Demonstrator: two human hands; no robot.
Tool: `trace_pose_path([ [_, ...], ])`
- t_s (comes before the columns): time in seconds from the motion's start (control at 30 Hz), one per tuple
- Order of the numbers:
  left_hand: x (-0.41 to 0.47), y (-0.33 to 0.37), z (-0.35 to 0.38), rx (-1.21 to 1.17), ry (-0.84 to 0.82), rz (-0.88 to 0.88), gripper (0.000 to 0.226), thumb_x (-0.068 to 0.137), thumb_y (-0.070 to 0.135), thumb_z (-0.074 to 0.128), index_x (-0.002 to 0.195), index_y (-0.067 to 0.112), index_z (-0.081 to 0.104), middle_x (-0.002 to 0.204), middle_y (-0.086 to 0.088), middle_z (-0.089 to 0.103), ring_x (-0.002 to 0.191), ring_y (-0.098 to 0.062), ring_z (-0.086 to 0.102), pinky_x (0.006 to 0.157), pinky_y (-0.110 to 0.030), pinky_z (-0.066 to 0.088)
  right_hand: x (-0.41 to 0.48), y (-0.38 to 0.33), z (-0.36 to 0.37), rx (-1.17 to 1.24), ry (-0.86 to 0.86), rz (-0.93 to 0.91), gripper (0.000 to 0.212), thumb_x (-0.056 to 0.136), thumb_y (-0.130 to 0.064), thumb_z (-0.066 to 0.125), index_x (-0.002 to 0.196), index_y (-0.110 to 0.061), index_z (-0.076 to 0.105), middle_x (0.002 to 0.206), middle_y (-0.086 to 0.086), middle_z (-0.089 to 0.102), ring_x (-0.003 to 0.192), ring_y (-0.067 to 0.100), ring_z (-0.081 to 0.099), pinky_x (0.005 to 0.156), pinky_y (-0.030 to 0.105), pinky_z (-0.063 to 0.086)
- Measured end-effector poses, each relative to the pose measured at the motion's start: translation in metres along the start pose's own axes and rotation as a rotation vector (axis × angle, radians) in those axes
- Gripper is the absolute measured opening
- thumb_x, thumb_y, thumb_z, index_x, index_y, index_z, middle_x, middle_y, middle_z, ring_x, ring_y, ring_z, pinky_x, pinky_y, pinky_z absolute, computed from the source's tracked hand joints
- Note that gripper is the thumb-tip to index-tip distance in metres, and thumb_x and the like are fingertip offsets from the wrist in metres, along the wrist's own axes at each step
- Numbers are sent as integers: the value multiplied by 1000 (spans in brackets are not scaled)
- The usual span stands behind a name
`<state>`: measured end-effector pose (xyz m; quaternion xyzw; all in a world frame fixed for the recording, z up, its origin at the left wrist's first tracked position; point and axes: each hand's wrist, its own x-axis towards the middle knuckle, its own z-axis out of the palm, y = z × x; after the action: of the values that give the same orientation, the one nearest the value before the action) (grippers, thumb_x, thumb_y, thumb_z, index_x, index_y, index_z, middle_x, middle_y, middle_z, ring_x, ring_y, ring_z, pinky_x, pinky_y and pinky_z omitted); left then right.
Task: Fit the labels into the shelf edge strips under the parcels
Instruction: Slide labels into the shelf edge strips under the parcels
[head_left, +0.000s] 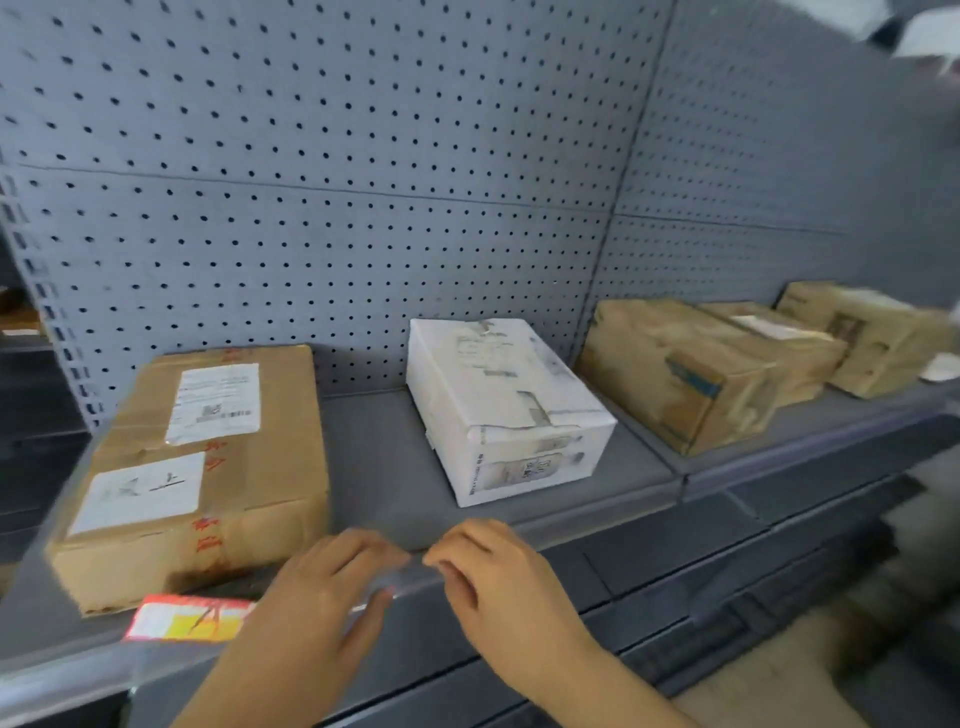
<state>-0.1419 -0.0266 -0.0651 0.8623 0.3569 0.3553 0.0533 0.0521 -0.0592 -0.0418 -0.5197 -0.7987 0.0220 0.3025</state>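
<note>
A clear plastic edge strip (597, 530) runs along the front of the grey shelf (374, 457). My left hand (322, 592) and my right hand (498, 577) both pinch this strip between the brown parcel (208, 467) and the white parcel (504, 405), fingertips on top and thumbs under. A red, white and yellow label (187, 618) sits in the strip under the brown parcel, just left of my left hand. I cannot tell whether a label lies under my fingers.
Three more brown cartons (691, 369) stand on the adjoining shelf to the right. A perforated grey back panel (337, 182) rises behind the parcels. Lower shelves (779, 551) step out below and to the right.
</note>
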Motion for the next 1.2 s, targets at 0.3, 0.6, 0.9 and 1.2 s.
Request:
trace_pose_path([
  [0.3,112,80,75,-64,-17,151,23,88,47,45,108,41,57,104,23,59,91,3,57,72,-19,47,-43,111,-102,55,118,160,15,89,-17,54,97,-27,63,99,-9,58,97,6,51,79,30,49],
  [0.6,197,159,153,-12,56,220,46,96,55,28,94,32,67,91,20,62,80,6,54,80,-13,36,-65,224,-184,147,62,148,15,92,-22,51,102,-28,60,105,-9,54,101,3,48,82,22,45],
  [0.9,225,155,167,114,73,175,48,95,56,26,89,33,67,90,17,64,82,1,53,78,-16,38,-38,280,-184,243,14,121,18,93,-20,51,106,-25,61,109,-8,55,102,3,49,86,20,43],
  [1.2,232,113,132,227,65,-21,35,94,60,26,95,44,57,88,21,63,79,3,53,65,-19,50,35,304,-107,198,-70,111,21,89,-23,51,106,-24,63,110,-5,58,107,8,49,86,12,34],
])
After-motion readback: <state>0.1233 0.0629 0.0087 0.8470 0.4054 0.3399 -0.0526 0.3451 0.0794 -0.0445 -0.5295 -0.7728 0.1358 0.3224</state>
